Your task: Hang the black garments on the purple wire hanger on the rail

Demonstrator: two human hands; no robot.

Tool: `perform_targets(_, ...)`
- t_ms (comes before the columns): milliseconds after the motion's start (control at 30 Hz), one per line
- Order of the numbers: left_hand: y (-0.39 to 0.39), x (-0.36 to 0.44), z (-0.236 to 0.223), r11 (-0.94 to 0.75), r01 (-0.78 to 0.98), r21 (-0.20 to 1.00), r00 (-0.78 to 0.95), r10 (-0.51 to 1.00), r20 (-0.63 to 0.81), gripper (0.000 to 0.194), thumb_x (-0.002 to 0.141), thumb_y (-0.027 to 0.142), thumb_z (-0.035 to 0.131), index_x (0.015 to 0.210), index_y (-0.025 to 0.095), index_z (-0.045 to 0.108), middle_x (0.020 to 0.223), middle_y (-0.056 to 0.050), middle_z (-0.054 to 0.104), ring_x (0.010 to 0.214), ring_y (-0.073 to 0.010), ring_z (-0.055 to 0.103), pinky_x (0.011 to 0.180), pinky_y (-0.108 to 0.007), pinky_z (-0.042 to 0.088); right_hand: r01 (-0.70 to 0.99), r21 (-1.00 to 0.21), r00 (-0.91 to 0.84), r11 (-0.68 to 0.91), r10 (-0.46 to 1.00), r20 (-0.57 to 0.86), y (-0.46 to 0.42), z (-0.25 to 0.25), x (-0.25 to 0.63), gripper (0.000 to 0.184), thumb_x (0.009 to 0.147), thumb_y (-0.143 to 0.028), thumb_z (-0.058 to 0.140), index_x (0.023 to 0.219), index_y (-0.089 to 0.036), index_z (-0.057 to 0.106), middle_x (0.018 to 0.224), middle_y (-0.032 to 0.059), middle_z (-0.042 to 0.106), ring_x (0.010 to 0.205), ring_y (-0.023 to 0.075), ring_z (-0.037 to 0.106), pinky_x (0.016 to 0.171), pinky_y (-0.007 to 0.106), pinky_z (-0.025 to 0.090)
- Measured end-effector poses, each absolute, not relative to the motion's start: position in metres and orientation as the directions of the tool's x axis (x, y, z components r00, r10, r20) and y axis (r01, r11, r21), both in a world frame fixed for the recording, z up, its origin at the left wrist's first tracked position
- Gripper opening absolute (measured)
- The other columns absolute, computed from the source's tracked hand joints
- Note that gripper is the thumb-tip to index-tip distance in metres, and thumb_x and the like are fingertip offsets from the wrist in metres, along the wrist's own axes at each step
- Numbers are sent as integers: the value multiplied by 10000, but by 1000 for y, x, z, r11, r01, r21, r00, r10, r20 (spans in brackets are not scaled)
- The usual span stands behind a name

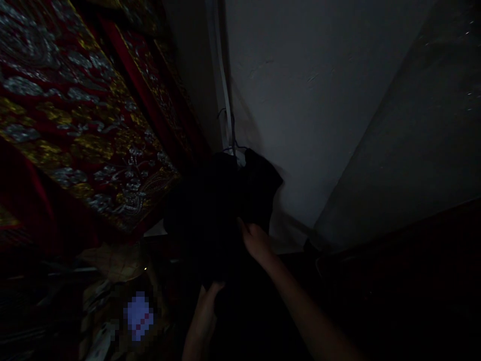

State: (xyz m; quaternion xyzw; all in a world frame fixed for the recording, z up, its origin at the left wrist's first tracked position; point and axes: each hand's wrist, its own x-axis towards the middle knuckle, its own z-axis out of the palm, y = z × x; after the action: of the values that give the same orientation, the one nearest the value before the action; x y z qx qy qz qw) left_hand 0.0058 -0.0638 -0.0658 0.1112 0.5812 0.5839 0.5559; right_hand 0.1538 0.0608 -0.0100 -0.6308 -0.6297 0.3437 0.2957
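Note:
A black garment (259, 185), apparently a shirt, hangs from a hanger (240, 146) in the corner of the wall. My right hand (257, 243) is closed on the garment's right side, thumb pointing up. Lower down, my left hand (206, 306) grips the same dark cloth near its lower left part. Most of the garment's folds and its lower edge are lost in the dark, and the fingers behind the cloth are hidden.
Red cloth embroidered in gold and silver (93, 145) hangs at the left. A pale strip (225, 90) runs down the grey wall (319, 90). At lower left lie a pale checked thing (118, 263) and a pixelated bright patch (139, 316).

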Motion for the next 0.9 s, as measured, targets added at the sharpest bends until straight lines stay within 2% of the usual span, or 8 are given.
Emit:
perform_targets(167,-68,-3,-70,363,-427,828,-320,796,-514,348,623,188,760,956,229,665,972,-75,765,1059,-319,731,1000,-458,557,572,-817,3,-71,996,-85,70,-10,153,519,1007,-566,413,733,-202,662,853,145,726,890,292,707,693,334,422)
perform_targets(333,-59,3,-61,265,-425,865,-454,764,-457,487,755,300,743,1208,273,568,1297,-92,666,1289,-309,616,1098,-458,500,512,-856,-99,-67,986,-136,62,-9,164,370,885,-420,623,592,-211,537,618,38,621,622,194,616,571,287,353)
perform_targets(400,-58,14,-54,168,-289,942,-582,751,-313,633,811,365,723,1375,309,441,1518,-80,492,1454,-296,447,1178,-447,420,477,-875,-111,-83,982,-154,46,-13,173,390,907,-388,553,561,-219,490,549,5,549,555,163,559,550,276,349)
perform_targets(533,-66,40,-45,-95,300,949,-727,621,292,865,843,356,737,1536,362,219,1664,-63,209,1557,-271,223,1273,-425,249,292,-945,-47,-148,984,-169,-1,-29,189,474,916,-562,468,568,-242,432,535,-18,461,527,155,496,548,284,376)
perform_targets(600,-70,52,-47,-187,539,821,-630,558,540,728,859,311,721,1491,365,364,1615,-72,298,1518,-292,293,1260,-467,262,153,-974,-31,-170,984,-176,-21,-35,191,554,880,-694,476,563,-239,453,531,-19,446,532,155,482,568,291,396)
perform_targets(667,-71,62,-53,-273,646,713,-460,607,649,492,884,261,679,1357,321,558,1485,-90,473,1425,-307,430,1196,-505,353,66,-982,-21,-178,983,-180,-32,-36,188,616,834,-781,490,565,-227,492,537,-12,463,546,155,488,591,293,415)
perform_targets(767,-63,70,-64,-379,571,728,-266,754,601,361,943,214,567,1300,235,614,1325,-121,621,1249,-276,604,1035,-461,511,16,-989,-7,-146,989,-146,-31,-31,181,641,772,-818,544,566,-212,506,545,-8,479,550,148,488,588,288,420)
perform_targets(900,-44,69,-62,-298,390,871,-270,868,417,239,945,250,556,1145,174,662,1089,-110,725,1001,-240,710,865,-367,574,43,-996,-61,-78,995,-80,-18,-23,178,655,765,-825,549,553,-207,503,505,-25,426,507,124,421,534,276,368)
